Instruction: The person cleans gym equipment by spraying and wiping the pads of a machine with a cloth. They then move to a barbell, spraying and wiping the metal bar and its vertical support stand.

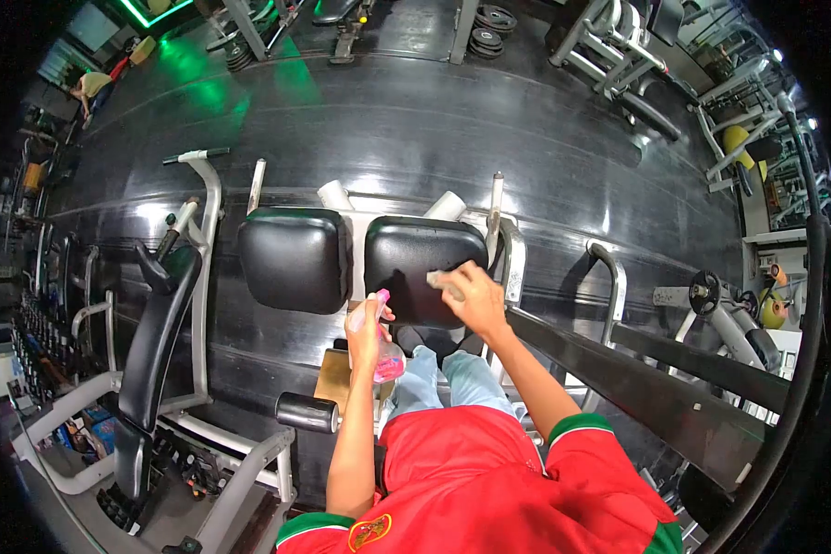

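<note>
Gripping a pink spray bottle (391, 366) near its top, the left hand (364, 338) hangs beside the jeans (417, 379); the right hand (475, 300) pinches a small pale wad (433, 279) over the black pad (420, 242) beneath it. A loose pinch could let the wad drop; an accidental squeeze could wet the jeans next to the left hand. The hands hide the bottle's neck and part of the wad, so its material, and whether it touches the pad, cannot be told.

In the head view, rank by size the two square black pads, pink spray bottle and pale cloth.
Largest: left square pad and right square pad, too alike to rank
Next: pink spray bottle
Smallest: pale cloth
</note>
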The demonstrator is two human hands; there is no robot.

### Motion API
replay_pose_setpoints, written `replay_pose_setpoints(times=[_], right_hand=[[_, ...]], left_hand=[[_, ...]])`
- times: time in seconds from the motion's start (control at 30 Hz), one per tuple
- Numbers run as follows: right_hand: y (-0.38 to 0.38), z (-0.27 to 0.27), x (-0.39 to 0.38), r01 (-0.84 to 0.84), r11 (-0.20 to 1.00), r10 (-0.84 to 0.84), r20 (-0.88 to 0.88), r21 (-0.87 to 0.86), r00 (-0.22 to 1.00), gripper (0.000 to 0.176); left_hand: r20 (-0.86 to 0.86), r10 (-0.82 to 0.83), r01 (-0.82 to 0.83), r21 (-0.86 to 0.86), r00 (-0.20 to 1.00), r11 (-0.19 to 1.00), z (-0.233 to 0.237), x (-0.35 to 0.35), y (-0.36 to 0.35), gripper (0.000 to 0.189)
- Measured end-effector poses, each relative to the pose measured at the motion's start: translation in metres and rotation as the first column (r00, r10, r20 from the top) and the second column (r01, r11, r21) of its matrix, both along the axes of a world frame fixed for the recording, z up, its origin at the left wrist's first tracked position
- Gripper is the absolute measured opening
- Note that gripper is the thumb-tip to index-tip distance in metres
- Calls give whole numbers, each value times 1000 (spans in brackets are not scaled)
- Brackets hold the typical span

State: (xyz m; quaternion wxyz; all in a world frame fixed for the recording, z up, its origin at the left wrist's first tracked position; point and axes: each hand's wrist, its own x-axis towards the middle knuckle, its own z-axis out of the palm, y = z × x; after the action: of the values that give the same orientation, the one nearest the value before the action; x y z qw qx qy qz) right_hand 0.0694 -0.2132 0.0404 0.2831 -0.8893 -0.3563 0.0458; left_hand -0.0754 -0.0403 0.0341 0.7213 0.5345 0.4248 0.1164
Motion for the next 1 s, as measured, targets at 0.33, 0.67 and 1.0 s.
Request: replay_pose_setpoints(times=[0.33,0.67,1.0], right_hand=[[52,15,19,121,986,-121,-4,118,993,20],[36,-3,-5,-183,982,184,18,-44,983,27],[84,23,38,62,995,-63,18,80,998,26]], left_hand=[[51,39,-35,-78,998,996,0,-13,0,40],[140,-238,224,109,961,968,-6,-33,9,24],[292,-295,337,-106,910,936,-19,-67,29,19]])
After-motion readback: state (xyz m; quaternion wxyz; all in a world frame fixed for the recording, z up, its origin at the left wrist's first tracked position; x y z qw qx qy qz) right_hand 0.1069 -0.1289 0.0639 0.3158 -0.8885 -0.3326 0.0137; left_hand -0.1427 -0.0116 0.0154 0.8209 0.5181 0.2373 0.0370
